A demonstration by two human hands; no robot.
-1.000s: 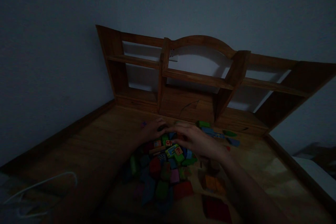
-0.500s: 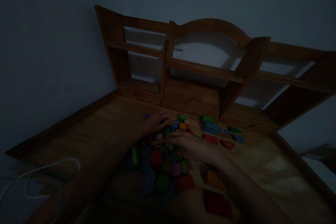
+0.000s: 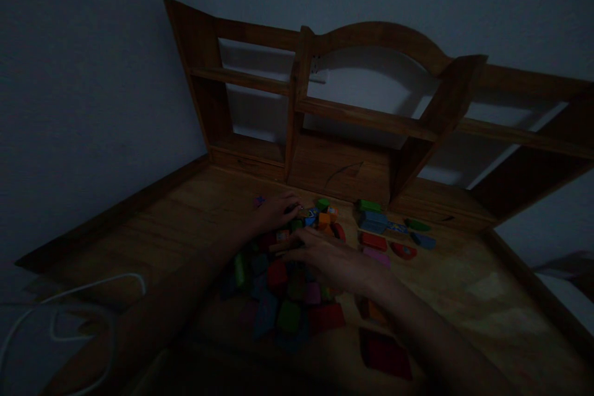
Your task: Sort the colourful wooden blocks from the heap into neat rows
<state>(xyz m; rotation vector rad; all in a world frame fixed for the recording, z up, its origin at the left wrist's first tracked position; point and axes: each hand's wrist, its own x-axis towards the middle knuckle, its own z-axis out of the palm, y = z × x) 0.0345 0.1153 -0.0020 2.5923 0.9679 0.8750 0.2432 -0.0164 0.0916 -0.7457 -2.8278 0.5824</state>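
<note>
both hands have slid lower over the blocks (image 3: 288, 288) on the desk (image 3: 185, 229). left hand (image 3: 273, 213) curls on small pieces; right hand (image 3: 331, 260) lies spread, flat. sorting seems underway; a firm pinch comes next.

Two hands (image 3: 325, 257), roughly thirty blocks (image 3: 288, 315), dimly seen.

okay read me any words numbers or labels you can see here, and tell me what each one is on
No text can be read in this picture.
The printed blocks between the left hand and the right hand carry small marks, too dim and small to make out.
The other colored blocks on the wooden desk show no readable print.
The wooden shelf unit bears no label that I can see.
</note>
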